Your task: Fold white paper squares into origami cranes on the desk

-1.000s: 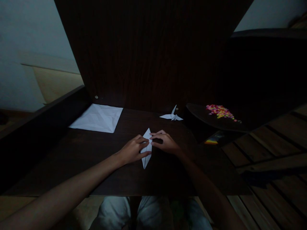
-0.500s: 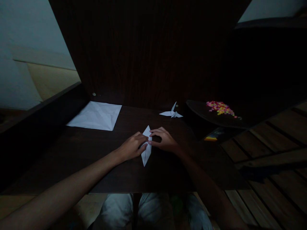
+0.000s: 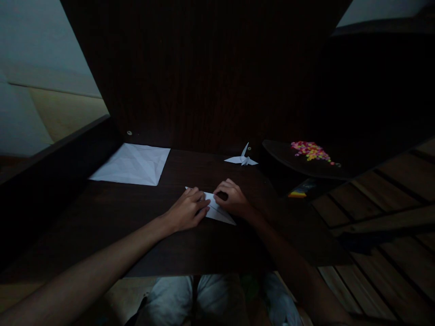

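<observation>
A white, diamond-shaped piece of folded paper [image 3: 220, 214] lies slantwise on the dark wooden tabletop [image 3: 159, 256], one point toward the far left and one toward the near right. Over its left half is my left hand [image 3: 186, 210], fingers bent and holding it down. At its upper right edge my right hand [image 3: 234, 198] pinches the paper between thumb and fingers. Both hands hide part of the folds. Behind them stands a white paper crane [image 3: 243, 160] with its wings spread.
A creased white sheet [image 3: 132, 165] lies at the back left. To the right, a dark curved shelf [image 3: 282, 156] carries a pile of colourful beads [image 3: 311, 151]; a yellow-edged item [image 3: 297, 194] sits below it. A dark panel [image 3: 210, 77] rises behind the table.
The folded paper has turned from nearly upright in view to a slant, its near point swinging right and its far point left. Both hands stay on it.
</observation>
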A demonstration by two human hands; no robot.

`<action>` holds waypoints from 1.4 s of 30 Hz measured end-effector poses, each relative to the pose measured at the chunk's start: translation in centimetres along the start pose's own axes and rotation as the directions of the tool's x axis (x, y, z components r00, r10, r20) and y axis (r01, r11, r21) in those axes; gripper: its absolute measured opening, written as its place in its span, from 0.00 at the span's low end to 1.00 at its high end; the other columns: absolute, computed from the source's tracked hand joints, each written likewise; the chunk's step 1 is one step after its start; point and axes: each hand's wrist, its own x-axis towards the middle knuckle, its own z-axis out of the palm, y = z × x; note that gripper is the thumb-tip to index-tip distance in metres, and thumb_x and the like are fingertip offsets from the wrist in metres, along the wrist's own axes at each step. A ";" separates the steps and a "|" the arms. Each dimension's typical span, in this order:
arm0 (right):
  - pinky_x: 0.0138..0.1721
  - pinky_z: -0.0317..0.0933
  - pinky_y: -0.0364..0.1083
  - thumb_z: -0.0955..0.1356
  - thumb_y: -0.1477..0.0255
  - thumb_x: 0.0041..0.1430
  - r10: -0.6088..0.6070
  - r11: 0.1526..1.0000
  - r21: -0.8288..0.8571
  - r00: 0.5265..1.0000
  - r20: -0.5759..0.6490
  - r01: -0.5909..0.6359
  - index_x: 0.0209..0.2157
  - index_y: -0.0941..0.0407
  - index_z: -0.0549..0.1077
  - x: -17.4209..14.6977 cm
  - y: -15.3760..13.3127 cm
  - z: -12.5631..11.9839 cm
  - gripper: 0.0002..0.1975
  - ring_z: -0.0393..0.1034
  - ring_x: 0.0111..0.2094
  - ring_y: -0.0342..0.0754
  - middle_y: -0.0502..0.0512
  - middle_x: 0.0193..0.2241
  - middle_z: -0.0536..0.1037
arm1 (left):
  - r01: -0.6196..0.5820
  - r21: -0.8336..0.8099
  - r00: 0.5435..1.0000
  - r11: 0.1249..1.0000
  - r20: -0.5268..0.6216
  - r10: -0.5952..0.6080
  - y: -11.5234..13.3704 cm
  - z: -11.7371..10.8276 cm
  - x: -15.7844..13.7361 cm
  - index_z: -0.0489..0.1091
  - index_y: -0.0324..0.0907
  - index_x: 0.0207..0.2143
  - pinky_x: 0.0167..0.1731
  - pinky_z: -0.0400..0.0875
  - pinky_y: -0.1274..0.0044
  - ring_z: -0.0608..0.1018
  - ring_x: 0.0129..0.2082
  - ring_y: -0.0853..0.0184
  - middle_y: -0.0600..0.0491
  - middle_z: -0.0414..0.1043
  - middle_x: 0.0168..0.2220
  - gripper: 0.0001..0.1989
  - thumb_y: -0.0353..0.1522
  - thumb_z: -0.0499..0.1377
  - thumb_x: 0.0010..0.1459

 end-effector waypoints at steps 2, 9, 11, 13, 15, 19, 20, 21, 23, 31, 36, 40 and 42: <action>0.38 0.60 0.46 0.69 0.76 0.52 0.001 1.000 0.005 0.999 0.035 -0.001 0.29 0.57 0.74 0.0 0.1 0.1 0.01 0.65 0.34 0.46 0.53 0.29 0.75 | -0.011 -0.012 1.000 1.000 -0.004 0.011 -0.1 0.1 0.0 0.73 0.42 0.45 0.39 0.62 0.69 0.69 0.37 0.62 0.49 0.70 0.33 0.13 0.32 0.51 0.63; 0.39 0.60 0.46 0.67 0.75 0.58 -0.119 0.992 0.047 0.987 0.106 0.114 0.33 0.57 0.74 -0.2 0.0 0.4 0.04 0.65 0.36 0.46 0.53 0.31 0.76 | 0.122 -0.096 0.979 0.988 -0.152 -0.136 -1.4 0.5 0.1 0.70 0.37 0.48 0.41 0.69 0.72 0.73 0.37 0.65 0.47 0.72 0.37 0.14 0.31 0.53 0.62; 0.39 0.60 0.45 0.66 0.76 0.59 -0.141 0.990 0.041 0.984 0.109 0.138 0.33 0.58 0.74 -0.3 -0.2 0.5 0.05 0.66 0.35 0.46 0.53 0.31 0.76 | 0.113 -0.103 0.985 0.988 -0.122 -0.126 -1.8 0.5 0.2 0.71 0.37 0.47 0.41 0.70 0.73 0.74 0.37 0.65 0.48 0.71 0.37 0.13 0.31 0.53 0.62; 0.38 0.61 0.44 0.65 0.77 0.60 -0.133 0.991 0.046 0.984 0.117 0.128 0.34 0.58 0.74 -0.4 -0.5 0.5 0.06 0.68 0.35 0.45 0.54 0.32 0.76 | 0.066 -0.089 0.994 0.994 -0.076 -0.073 -2.0 0.5 0.2 0.72 0.38 0.45 0.40 0.70 0.74 0.73 0.37 0.65 0.48 0.70 0.35 0.12 0.30 0.53 0.62; 0.38 0.61 0.43 0.65 0.77 0.60 -0.111 0.993 0.050 0.985 0.129 0.105 0.35 0.58 0.75 -0.5 -0.8 0.3 0.06 0.69 0.34 0.44 0.54 0.33 0.76 | 0.025 -0.070 0.999 0.997 -0.040 -0.028 -2.2 0.4 0.3 0.73 0.39 0.43 0.39 0.70 0.74 0.73 0.37 0.65 0.49 0.69 0.34 0.11 0.29 0.52 0.63; 0.36 0.60 0.42 0.67 0.77 0.57 -0.041 0.999 0.009 0.989 0.139 0.041 0.36 0.58 0.75 -0.5 -0.9 -0.3 0.05 0.68 0.31 0.43 0.53 0.31 0.76 | -0.029 -0.032 0.999 0.999 0.018 0.029 -2.5 0.3 0.3 0.72 0.40 0.41 0.38 0.69 0.75 0.72 0.36 0.66 0.49 0.68 0.34 0.10 0.30 0.51 0.63; 0.34 0.60 0.42 0.68 0.76 0.56 -0.023 1.000 0.002 0.988 0.155 0.023 0.35 0.58 0.76 -0.5 -0.9 -0.4 0.04 0.68 0.29 0.42 0.52 0.29 0.75 | -0.036 -0.021 0.999 0.999 0.030 0.037 -2.5 0.3 0.4 0.72 0.39 0.39 0.38 0.69 0.75 0.72 0.36 0.66 0.49 0.68 0.34 0.10 0.29 0.51 0.64; 0.32 0.59 0.41 0.69 0.76 0.56 -0.004 1.000 -0.002 0.985 0.171 0.004 0.33 0.59 0.76 -0.5 -0.8 -0.6 0.03 0.67 0.27 0.41 0.51 0.27 0.75 | -0.041 -0.009 0.998 0.999 0.038 0.041 -2.5 0.2 0.4 0.72 0.38 0.38 0.38 0.69 0.75 0.71 0.36 0.66 0.49 0.68 0.34 0.10 0.29 0.51 0.64; 0.31 0.58 0.40 0.69 0.76 0.56 0.006 1.000 -0.007 0.982 0.191 -0.004 0.31 0.59 0.77 -0.5 -0.8 -0.7 0.03 0.66 0.26 0.41 0.51 0.25 0.75 | -0.051 0.015 0.997 0.999 0.054 0.050 -2.4 0.1 0.5 0.71 0.38 0.36 0.39 0.69 0.74 0.71 0.36 0.66 0.48 0.68 0.34 0.10 0.29 0.50 0.64; 0.29 0.56 0.40 0.64 0.76 0.61 -0.046 0.991 -0.109 0.969 0.241 0.074 0.31 0.59 0.76 -1.3 -1.5 -0.8 0.09 0.66 0.28 0.41 0.54 0.29 0.73 | -0.113 0.116 0.986 0.987 0.137 0.096 -1.8 -0.7 0.8 0.69 0.38 0.33 0.34 0.68 0.76 0.70 0.34 0.66 0.49 0.67 0.34 0.08 0.27 0.51 0.63; 0.31 0.58 0.42 0.62 0.78 0.61 -0.040 0.976 -0.193 0.950 0.310 0.104 0.35 0.59 0.75 -1.6 -2.4 -1.2 0.09 0.66 0.30 0.43 0.55 0.32 0.72 | -0.177 0.163 0.972 0.971 0.181 0.147 -2.1 -0.8 0.6 0.69 0.38 0.35 0.35 0.68 0.75 0.70 0.34 0.66 0.49 0.67 0.35 0.09 0.25 0.50 0.63; 0.37 0.61 0.44 0.62 0.81 0.59 -0.018 0.952 -0.280 0.934 0.358 0.125 0.38 0.61 0.73 -1.9 -3.3 -1.3 0.10 0.66 0.35 0.46 0.59 0.36 0.72 | -0.197 0.210 0.962 0.958 0.229 0.148 -2.0 -1.1 0.6 0.70 0.38 0.39 0.37 0.69 0.74 0.70 0.38 0.64 0.48 0.68 0.38 0.08 0.24 0.51 0.62; 0.38 0.62 0.45 0.62 0.81 0.59 -0.002 0.932 -0.336 0.928 0.373 0.137 0.39 0.62 0.73 -2.2 -3.8 -1.2 0.10 0.65 0.36 0.48 0.60 0.37 0.71 | -0.200 0.220 0.956 0.955 0.257 0.141 -1.8 -1.3 0.7 0.70 0.38 0.40 0.37 0.69 0.74 0.71 0.38 0.64 0.47 0.68 0.38 0.08 0.24 0.52 0.62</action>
